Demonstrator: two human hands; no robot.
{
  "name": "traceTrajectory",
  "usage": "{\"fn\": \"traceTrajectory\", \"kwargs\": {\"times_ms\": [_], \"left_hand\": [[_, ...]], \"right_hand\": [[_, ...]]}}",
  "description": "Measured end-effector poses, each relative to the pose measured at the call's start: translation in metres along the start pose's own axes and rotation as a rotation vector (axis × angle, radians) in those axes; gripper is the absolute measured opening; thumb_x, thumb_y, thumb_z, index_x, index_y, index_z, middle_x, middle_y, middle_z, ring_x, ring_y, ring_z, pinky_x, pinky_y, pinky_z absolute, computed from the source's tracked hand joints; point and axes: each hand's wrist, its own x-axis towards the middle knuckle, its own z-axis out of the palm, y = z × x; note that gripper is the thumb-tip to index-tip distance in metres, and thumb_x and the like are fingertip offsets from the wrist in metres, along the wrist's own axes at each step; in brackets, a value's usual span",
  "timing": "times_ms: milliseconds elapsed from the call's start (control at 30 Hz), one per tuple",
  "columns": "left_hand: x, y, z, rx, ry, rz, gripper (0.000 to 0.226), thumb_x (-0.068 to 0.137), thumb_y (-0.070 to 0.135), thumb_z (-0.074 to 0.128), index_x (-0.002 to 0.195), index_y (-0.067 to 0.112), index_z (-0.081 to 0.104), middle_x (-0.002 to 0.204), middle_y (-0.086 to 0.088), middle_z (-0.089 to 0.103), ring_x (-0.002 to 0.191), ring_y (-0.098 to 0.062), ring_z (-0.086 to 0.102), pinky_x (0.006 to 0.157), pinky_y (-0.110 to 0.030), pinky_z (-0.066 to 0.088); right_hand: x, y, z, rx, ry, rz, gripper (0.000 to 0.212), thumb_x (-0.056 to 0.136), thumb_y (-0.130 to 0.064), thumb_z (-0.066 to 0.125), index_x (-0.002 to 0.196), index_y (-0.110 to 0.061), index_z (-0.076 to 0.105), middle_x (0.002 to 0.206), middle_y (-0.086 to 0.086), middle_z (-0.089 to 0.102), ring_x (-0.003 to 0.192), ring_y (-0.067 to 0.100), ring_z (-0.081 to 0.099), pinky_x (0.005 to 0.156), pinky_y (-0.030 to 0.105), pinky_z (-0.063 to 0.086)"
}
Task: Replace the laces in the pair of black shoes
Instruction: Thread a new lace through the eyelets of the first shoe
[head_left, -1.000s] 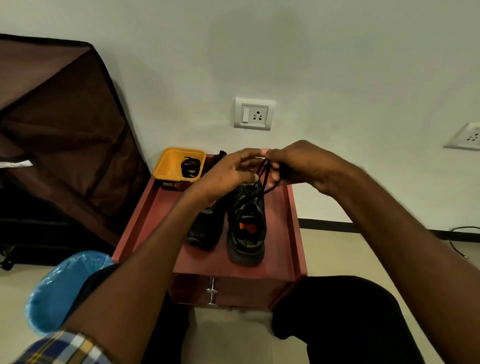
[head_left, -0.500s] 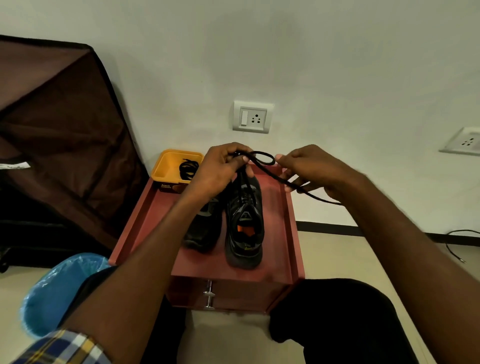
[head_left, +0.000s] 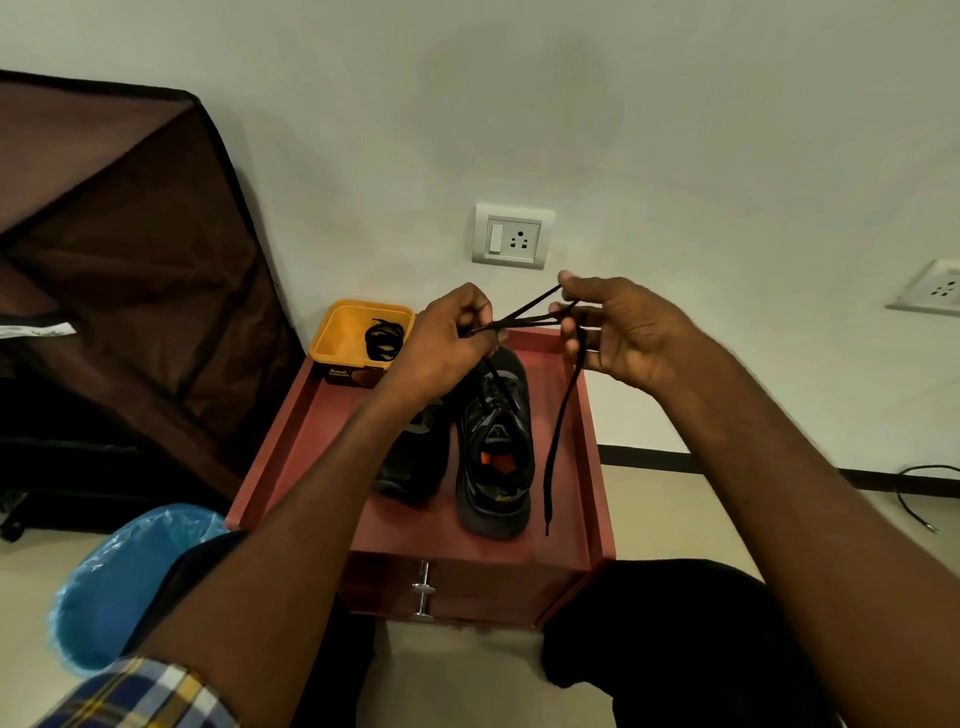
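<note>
Lace (head_left: 524, 317) runs almost level between both hands above the right-hand black shoe (head_left: 496, 441) on the red tabletop (head_left: 571, 530) — left hand (head_left: 447, 348) pinching it by the eyelets, right hand (head_left: 618, 327) pinching the loop, loose tail hanging past the shoe's outer side. Tightening likely means pulling rightward, away from the left hand.

The left forearm hides much of the far black lace-up shoe (head_left: 415, 457); the brown fabric wardrobe (head_left: 119, 260) runs off frame
</note>
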Motion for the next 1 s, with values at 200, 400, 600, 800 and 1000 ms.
{"fn": "traceTrajectory", "kwargs": {"times_ms": [200,400,600,800,1000], "left_hand": [[0.005,-0.012,-0.001,0.032,-0.014,-0.044,0.017,0.092,0.017,0.075,0.1,0.018,0.059,0.08,-0.008,0.058,0.074,-0.016,0.056,0.073,-0.04,0.052],[0.004,-0.001,0.005,0.02,-0.063,0.033,0.012,0.1,0.023,0.067,0.109,0.022,0.074,0.09,-0.009,0.073,0.09,-0.025,0.07,0.092,-0.045,0.057],[0.006,0.004,0.01,0.027,-0.063,0.139,0.02,0.099,0.003,0.06,0.107,0.01,0.076,0.1,0.003,0.076,0.101,-0.012,0.071,0.098,-0.039,0.056],[0.008,-0.001,0.007,-0.03,0.019,0.112,0.022,0.098,-0.001,0.058,0.1,0.007,0.078,0.095,0.001,0.078,0.096,-0.014,0.073,0.092,-0.033,0.056],[0.007,0.003,0.011,-0.061,0.025,0.139,0.02,0.096,-0.002,0.06,0.102,0.005,0.079,0.097,-0.004,0.079,0.096,-0.017,0.074,0.093,-0.034,0.058]], "right_hand": [[-0.005,-0.01,-0.022,0.177,0.069,-0.055,0.043,0.097,-0.039,0.065,0.061,-0.023,0.047,0.053,-0.006,0.041,0.047,0.013,0.044,0.05,0.023,0.037],[-0.005,0.006,-0.029,-0.935,0.238,-0.159,0.049,0.1,-0.054,0.058,0.095,-0.006,0.066,0.082,0.006,0.068,0.064,0.023,0.072,0.058,0.032,0.056],[0.001,0.019,-0.008,-0.936,-0.078,-0.245,0.062,0.099,-0.061,0.055,0.142,-0.016,0.055,0.141,0.006,0.061,0.13,0.024,0.058,0.097,0.032,0.047],[0.014,0.039,-0.013,-0.281,-0.348,-0.001,0.032,0.101,-0.037,0.063,0.104,-0.007,0.072,0.07,0.004,0.058,0.071,0.02,0.067,0.091,0.042,0.059],[0.016,0.051,-0.004,-0.338,-0.195,-0.136,0.047,0.094,-0.049,0.069,0.12,-0.01,0.073,0.112,0.01,0.077,0.107,0.025,0.073,0.093,0.041,0.054]]}}
